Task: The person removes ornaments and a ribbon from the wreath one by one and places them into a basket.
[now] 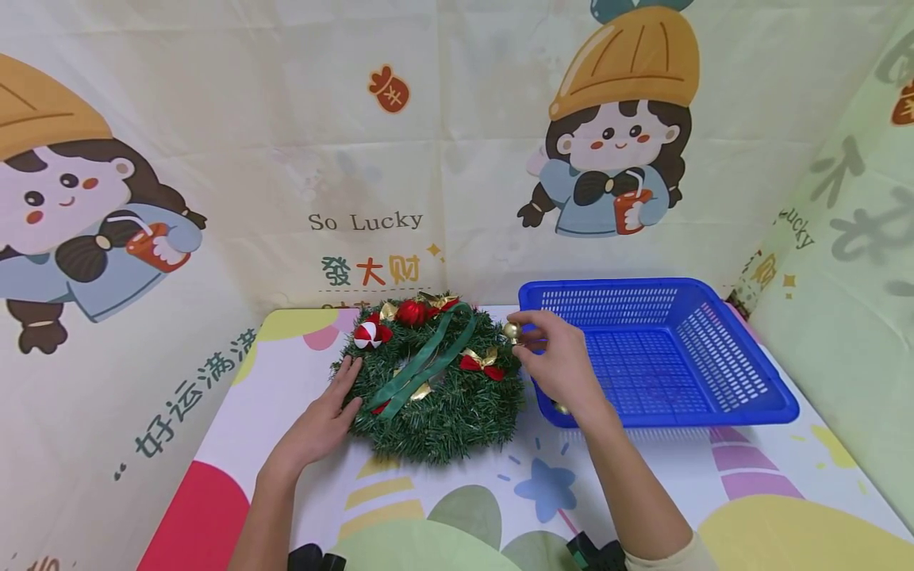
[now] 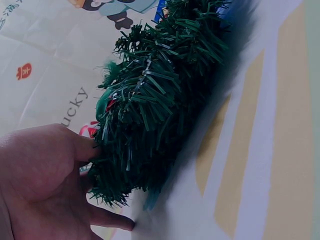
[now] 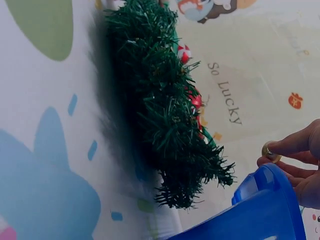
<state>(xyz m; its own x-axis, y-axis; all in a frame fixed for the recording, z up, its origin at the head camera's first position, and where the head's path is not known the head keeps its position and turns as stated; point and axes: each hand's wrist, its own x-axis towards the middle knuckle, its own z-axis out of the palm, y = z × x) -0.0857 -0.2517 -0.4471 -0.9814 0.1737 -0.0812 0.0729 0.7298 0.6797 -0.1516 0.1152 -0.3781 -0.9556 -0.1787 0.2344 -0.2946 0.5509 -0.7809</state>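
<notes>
A green Christmas wreath (image 1: 435, 432) lies on the table, trimmed with a red ball (image 1: 412, 312), a red-and-white ball (image 1: 367, 335), red-and-gold bows (image 1: 483, 365) and a green ribbon (image 1: 408, 381) across its middle. My left hand (image 1: 317, 424) rests against the wreath's left side, fingers extended; the left wrist view shows the thumb touching the greenery (image 2: 145, 105). Between thumb and fingers, my right hand (image 1: 560, 361) pinches a small gold ball (image 1: 511, 330) at the wreath's upper right edge. In the right wrist view that gold ball (image 3: 270, 151) appears above the basket's rim, apart from the greenery.
A blue plastic basket (image 1: 714, 418) stands right of the wreath, under my right forearm. Inside its near left corner, a gold ball (image 1: 561, 408) shows partly. A printed cloth backdrop (image 1: 471, 174) rises behind the table, and another printed panel (image 1: 850, 277) closes the right side.
</notes>
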